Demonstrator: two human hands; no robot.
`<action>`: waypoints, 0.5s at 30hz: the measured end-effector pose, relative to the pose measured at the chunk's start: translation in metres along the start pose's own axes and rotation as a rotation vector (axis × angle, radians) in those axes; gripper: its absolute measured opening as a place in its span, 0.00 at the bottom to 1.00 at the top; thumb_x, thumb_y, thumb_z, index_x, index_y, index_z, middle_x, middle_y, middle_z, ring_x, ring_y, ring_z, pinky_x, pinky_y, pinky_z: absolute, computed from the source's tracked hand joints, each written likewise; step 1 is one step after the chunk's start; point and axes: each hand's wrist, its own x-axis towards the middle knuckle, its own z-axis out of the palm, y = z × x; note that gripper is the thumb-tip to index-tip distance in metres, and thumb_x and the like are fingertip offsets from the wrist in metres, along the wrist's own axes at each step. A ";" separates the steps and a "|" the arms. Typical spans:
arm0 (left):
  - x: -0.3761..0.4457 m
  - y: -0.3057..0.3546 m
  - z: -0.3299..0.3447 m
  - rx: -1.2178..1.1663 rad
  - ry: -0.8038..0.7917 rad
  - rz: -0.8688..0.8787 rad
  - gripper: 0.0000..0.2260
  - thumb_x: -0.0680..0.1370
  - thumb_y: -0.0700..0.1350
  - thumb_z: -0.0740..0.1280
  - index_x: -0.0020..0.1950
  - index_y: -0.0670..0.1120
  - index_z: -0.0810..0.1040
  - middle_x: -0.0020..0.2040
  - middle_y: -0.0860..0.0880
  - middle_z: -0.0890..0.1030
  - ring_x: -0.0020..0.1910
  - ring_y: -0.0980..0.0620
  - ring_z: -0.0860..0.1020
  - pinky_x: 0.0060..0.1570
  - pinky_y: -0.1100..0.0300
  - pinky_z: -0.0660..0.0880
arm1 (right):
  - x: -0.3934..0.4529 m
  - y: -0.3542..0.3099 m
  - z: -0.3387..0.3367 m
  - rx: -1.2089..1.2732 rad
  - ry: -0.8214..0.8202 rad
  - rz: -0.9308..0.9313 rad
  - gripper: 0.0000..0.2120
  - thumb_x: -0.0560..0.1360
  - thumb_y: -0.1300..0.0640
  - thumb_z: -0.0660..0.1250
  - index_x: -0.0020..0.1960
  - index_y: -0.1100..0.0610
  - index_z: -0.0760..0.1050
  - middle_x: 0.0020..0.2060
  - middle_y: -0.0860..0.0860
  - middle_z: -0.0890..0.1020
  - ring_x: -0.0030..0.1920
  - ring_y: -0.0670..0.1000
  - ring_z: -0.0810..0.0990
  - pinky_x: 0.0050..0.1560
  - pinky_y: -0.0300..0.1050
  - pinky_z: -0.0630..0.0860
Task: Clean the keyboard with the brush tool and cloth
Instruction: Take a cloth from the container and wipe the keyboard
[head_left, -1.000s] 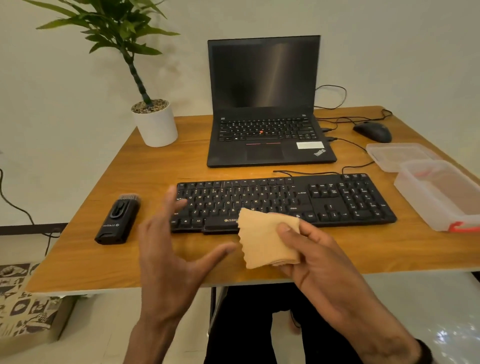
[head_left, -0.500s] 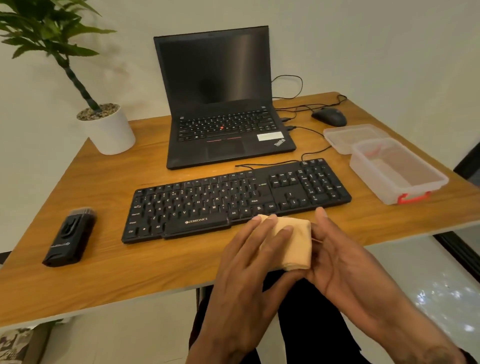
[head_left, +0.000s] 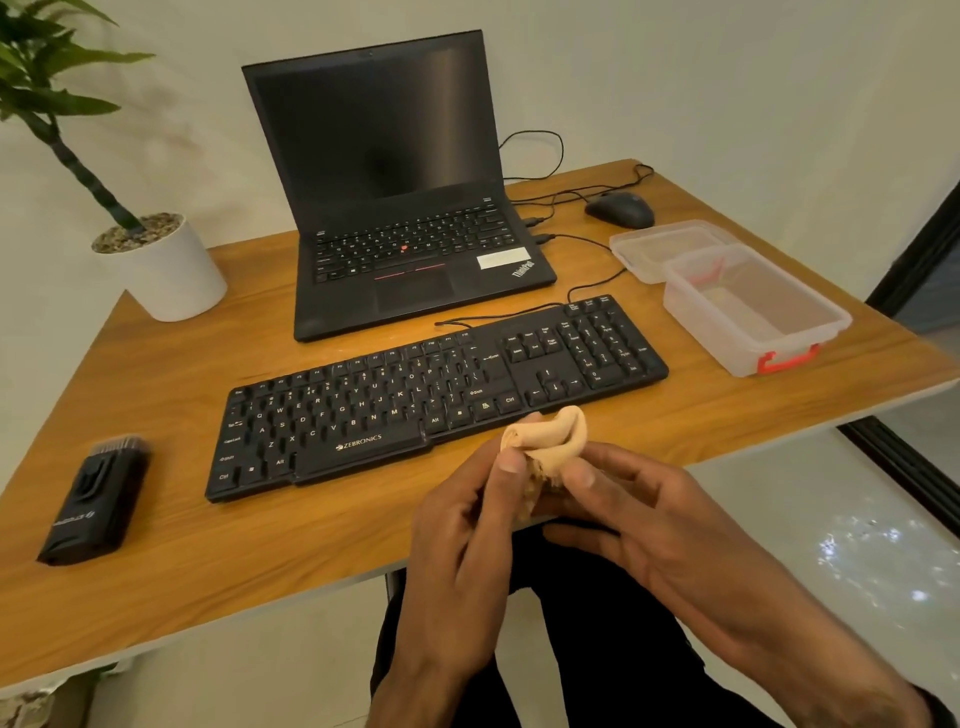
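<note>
A black keyboard (head_left: 436, 395) lies across the middle of the wooden desk (head_left: 208, 545). At the desk's front edge, just below the keyboard's right half, both hands hold a small beige cloth (head_left: 550, 439), bunched and folded. My left hand (head_left: 462, 540) pinches its left side with thumb and fingers. My right hand (head_left: 639, 525) pinches its right side. The black brush tool (head_left: 96, 501), bristles pointing away from me, lies on the desk left of the keyboard, untouched.
An open black laptop (head_left: 400, 208) stands behind the keyboard. A white plant pot (head_left: 166, 270) is at the back left. A black mouse (head_left: 621, 209), a clear lid (head_left: 670, 244) and an open clear plastic box (head_left: 753, 309) sit at the right, with cables nearby.
My left hand came from open air onto the cloth. Both hands have folded the flat cloth into a bunched wad. The camera view shifted to the right and down.
</note>
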 end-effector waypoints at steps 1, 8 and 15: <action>0.001 0.002 0.000 -0.007 -0.005 -0.016 0.16 0.86 0.47 0.57 0.67 0.54 0.82 0.58 0.54 0.86 0.59 0.51 0.83 0.55 0.60 0.79 | 0.000 -0.001 0.000 -0.002 0.003 -0.003 0.19 0.75 0.52 0.71 0.65 0.54 0.81 0.59 0.54 0.86 0.60 0.55 0.85 0.63 0.51 0.80; 0.005 0.005 0.003 0.020 0.004 -0.082 0.17 0.85 0.46 0.58 0.52 0.52 0.87 0.48 0.54 0.86 0.47 0.57 0.82 0.43 0.68 0.75 | -0.001 0.000 -0.008 -0.085 0.098 -0.036 0.14 0.74 0.49 0.72 0.58 0.49 0.85 0.55 0.56 0.87 0.58 0.57 0.85 0.60 0.57 0.82; 0.013 0.003 0.006 -0.189 0.166 -0.354 0.17 0.84 0.50 0.61 0.39 0.52 0.85 0.37 0.60 0.81 0.45 0.52 0.78 0.47 0.52 0.74 | -0.005 -0.004 -0.029 -0.175 0.232 -0.121 0.16 0.66 0.52 0.78 0.53 0.54 0.86 0.48 0.61 0.86 0.44 0.57 0.83 0.49 0.56 0.81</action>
